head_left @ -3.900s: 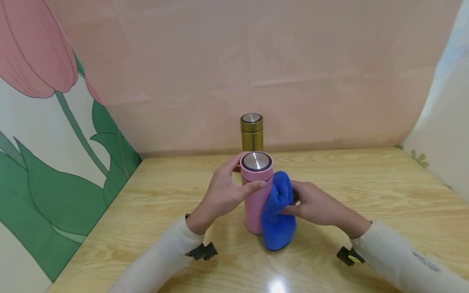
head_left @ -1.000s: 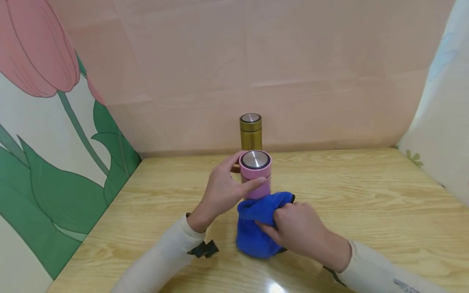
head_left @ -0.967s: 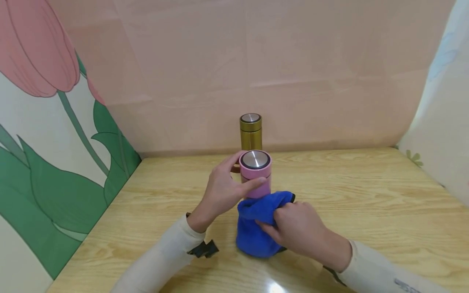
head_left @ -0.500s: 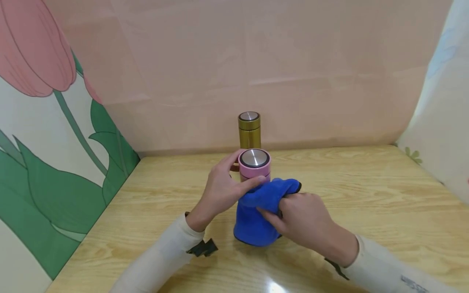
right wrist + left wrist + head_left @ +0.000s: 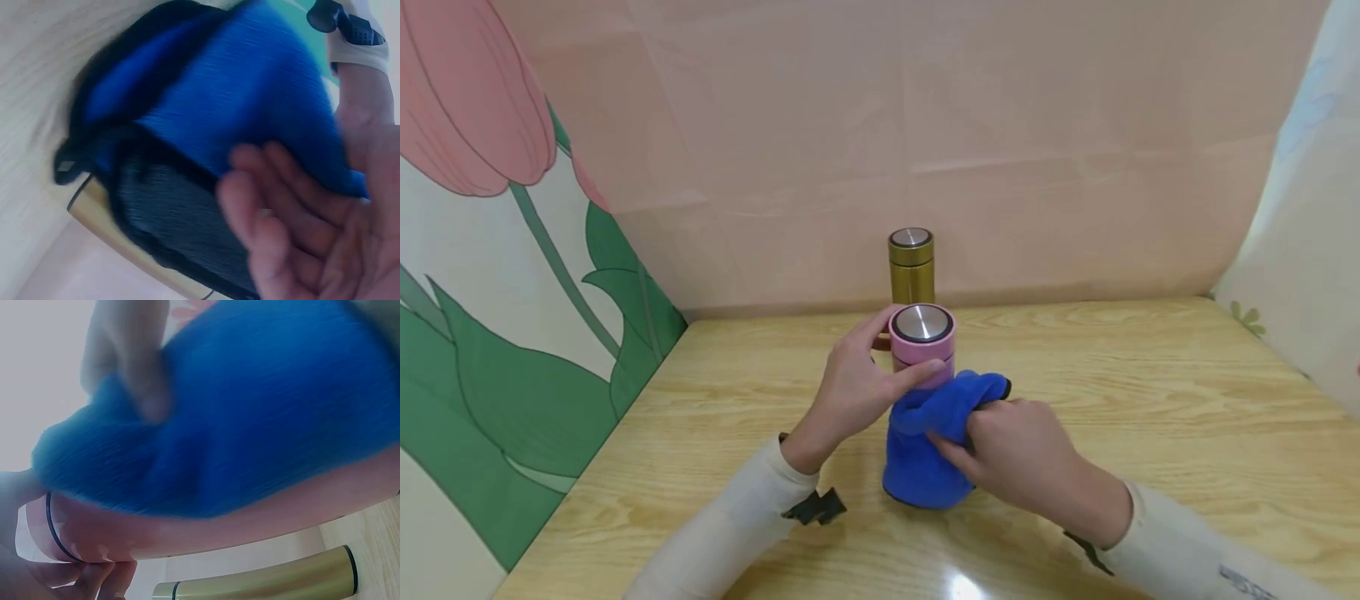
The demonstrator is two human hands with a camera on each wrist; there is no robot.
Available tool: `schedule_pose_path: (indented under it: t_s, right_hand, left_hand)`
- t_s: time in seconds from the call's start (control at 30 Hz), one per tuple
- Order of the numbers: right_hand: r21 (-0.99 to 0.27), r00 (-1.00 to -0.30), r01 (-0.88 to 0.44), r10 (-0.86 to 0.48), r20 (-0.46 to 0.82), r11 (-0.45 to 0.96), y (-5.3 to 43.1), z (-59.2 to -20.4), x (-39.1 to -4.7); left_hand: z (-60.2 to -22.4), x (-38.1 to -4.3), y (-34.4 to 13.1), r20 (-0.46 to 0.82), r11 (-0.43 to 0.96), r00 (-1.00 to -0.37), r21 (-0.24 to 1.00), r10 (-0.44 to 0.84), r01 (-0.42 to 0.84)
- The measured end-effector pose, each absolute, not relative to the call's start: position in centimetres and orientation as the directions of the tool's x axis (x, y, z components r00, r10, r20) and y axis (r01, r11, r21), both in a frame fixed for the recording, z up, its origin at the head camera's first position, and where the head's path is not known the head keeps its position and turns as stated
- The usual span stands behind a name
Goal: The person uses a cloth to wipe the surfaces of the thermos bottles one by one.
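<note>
A pink thermos bottle [image 5: 921,351] with a silver-topped lid stands upright on the table. My left hand [image 5: 859,382] grips it near the top, thumb across the front and fingers round the far side. Against the bottle's front lies a blue plush cloth [image 5: 925,467] with dark edging, covering most of the lower body. My right hand [image 5: 1026,450] holds this cloth with curled fingers, its index finger or thumb pressing on the front. The right wrist view shows the cloth's grey underside [image 5: 181,200] too. In the left wrist view the pink bottle [image 5: 250,534] runs beneath the cloth.
A gold thermos bottle [image 5: 912,275] stands behind the pink one, its lower part hidden. The wood-grain table [image 5: 1150,392] ends at a pink backdrop [image 5: 1075,167]. A tulip-painted panel [image 5: 550,367] borders the left side, and a pale panel [image 5: 1315,275] the right.
The right hand has brought the cloth from the bottle's right side round to its front. Lately the cloth rose, then dropped slightly. The left hand keeps its grip on the bottle.
</note>
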State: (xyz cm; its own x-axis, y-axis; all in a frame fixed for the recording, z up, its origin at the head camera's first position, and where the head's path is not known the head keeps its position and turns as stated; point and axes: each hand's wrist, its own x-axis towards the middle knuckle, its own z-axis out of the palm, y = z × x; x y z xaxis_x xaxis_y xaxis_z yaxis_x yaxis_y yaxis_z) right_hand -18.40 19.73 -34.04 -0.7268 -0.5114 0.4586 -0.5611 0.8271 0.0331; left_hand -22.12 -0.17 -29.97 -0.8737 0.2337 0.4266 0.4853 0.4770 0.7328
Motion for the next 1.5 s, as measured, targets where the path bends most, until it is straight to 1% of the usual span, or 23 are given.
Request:
schedule_pose_path:
  t_s: [0.17, 0.3, 0.6, 0.8, 1.03, 1.13, 1.27, 1.5]
  right_hand:
    - [0.045, -0.760, -0.554, -0.527, 0.380, 0.831, 19.7, -34.9, -18.2]
    - [0.040, -0.767, -0.558, -0.534, 0.357, 0.829, 19.7, -35.2, -18.2]
    - [0.067, -0.756, -0.565, -0.549, 0.357, 0.822, 19.8, -34.8, -18.6]
    - [0.060, -0.734, -0.591, -0.568, 0.371, 0.804, 20.1, -34.8, -18.9]
    - [0.033, -0.742, -0.580, -0.544, 0.391, 0.814, 20.9, -34.4, -18.6]
    - [0.056, -0.712, -0.584, -0.545, 0.443, 0.809, 21.0, -34.2, -18.6]
    - [0.058, -0.662, -0.600, -0.536, 0.524, 0.798, 21.0, -34.0, -18.6]
    - [0.064, -0.590, -0.617, -0.515, 0.622, 0.784, 21.2, -33.6, -18.8]
  left_hand:
    - [-30.2, -21.9, -0.2, 0.434, 0.472, -0.871, 0.733, 0.230, 0.490]
    - [-30.2, -21.8, -0.2, 0.433, 0.468, -0.872, 0.737, 0.227, 0.487]
    - [-30.0, -22.2, -0.2, 0.450, 0.476, -0.865, 0.725, 0.221, 0.499]
    - [-30.4, -22.5, 0.1, 0.456, 0.465, -0.863, 0.728, 0.219, 0.503]
    - [-30.2, -22.7, 0.9, 0.441, 0.474, -0.862, 0.721, 0.248, 0.505]
    - [-30.0, -22.7, 1.0, 0.420, 0.471, -0.870, 0.732, 0.258, 0.493]
    - [-29.8, -22.6, 0.9, 0.393, 0.463, -0.883, 0.752, 0.258, 0.470]
    - [-29.6, -22.6, 0.8, 0.390, 0.458, -0.885, 0.757, 0.255, 0.465]
